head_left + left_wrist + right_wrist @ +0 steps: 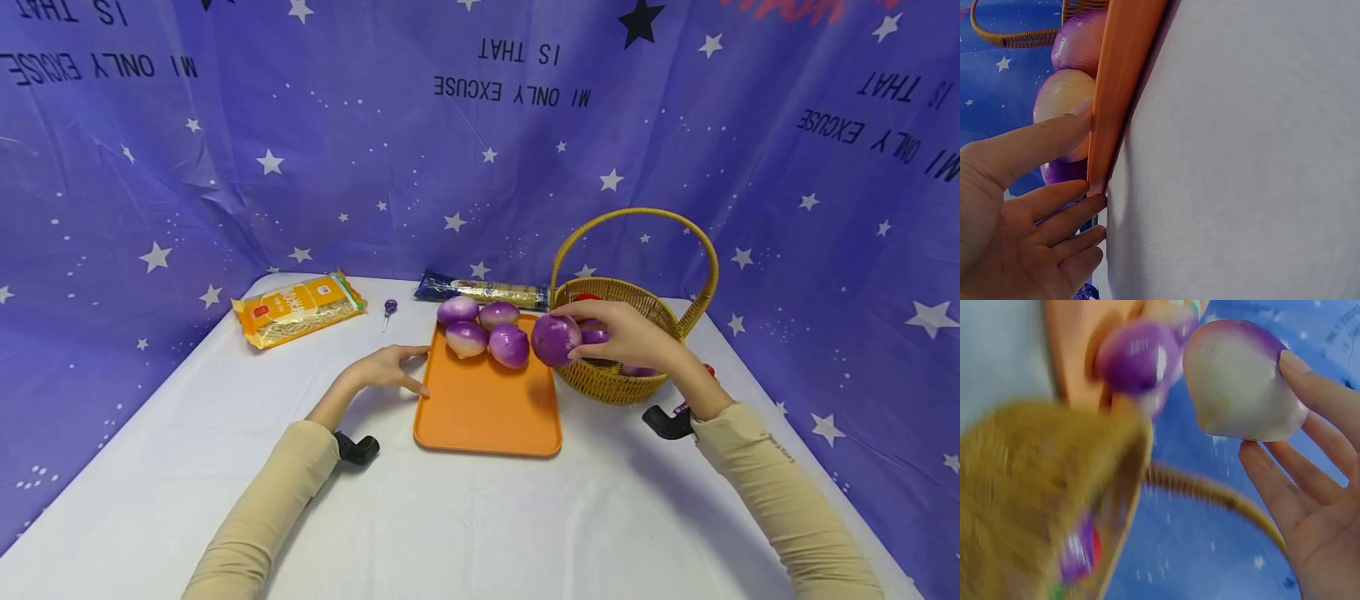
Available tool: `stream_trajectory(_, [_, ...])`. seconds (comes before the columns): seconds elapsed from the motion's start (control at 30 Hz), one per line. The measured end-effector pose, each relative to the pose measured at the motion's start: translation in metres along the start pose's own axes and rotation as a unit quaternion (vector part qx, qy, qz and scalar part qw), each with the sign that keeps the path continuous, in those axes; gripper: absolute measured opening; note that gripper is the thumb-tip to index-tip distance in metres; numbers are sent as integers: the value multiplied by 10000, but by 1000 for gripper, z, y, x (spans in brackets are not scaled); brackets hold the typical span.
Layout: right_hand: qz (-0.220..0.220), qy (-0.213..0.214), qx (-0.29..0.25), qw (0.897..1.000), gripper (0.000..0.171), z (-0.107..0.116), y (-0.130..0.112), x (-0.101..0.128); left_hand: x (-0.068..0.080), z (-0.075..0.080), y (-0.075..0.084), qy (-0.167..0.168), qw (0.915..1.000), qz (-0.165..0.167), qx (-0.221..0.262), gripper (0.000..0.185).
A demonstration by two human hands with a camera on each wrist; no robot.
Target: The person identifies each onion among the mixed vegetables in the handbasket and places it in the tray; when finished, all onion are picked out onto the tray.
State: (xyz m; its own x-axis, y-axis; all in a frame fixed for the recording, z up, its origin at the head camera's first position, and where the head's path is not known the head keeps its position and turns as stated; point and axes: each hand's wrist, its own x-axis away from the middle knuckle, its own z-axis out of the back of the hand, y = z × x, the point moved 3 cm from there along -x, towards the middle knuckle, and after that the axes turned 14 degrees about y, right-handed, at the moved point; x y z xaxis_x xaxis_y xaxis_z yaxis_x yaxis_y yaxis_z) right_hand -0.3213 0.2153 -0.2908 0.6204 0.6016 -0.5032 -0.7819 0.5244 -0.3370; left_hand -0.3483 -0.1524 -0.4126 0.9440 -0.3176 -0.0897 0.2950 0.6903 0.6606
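My right hand (622,333) grips a purple-and-white onion (556,340) between thumb and fingers, in the air over the tray's right edge beside the basket. Its pale underside shows in the right wrist view, where the onion (1244,381) sits at the fingertips. Several similar onions (510,345) lie together at the far end of an orange tray (487,417). At the tray's left side, my left hand (382,367) has its fingers extended. In the left wrist view, the thumb and fingertips of that hand (1035,219) touch the tray's rim (1116,81).
A wicker basket (600,385) with a tall handle stands right of the tray, holding purple and red items. Behind the tray lies a long dark-and-yellow packet (487,292). A yellow noodle bag (300,310) and a purple lollipop (390,307) lie to the left.
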Motion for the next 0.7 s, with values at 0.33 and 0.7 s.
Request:
stream_trajectory(0.33, [199,-386,-1068,9933,58,-83,-14,-23,-1,0,-1,-15,10000,-13,9,89])
stream_trajectory(0.7, [110,-684,-864,9938,54,-132,-12,-44,-1,0,-2,-4,10000,-1,-37,89])
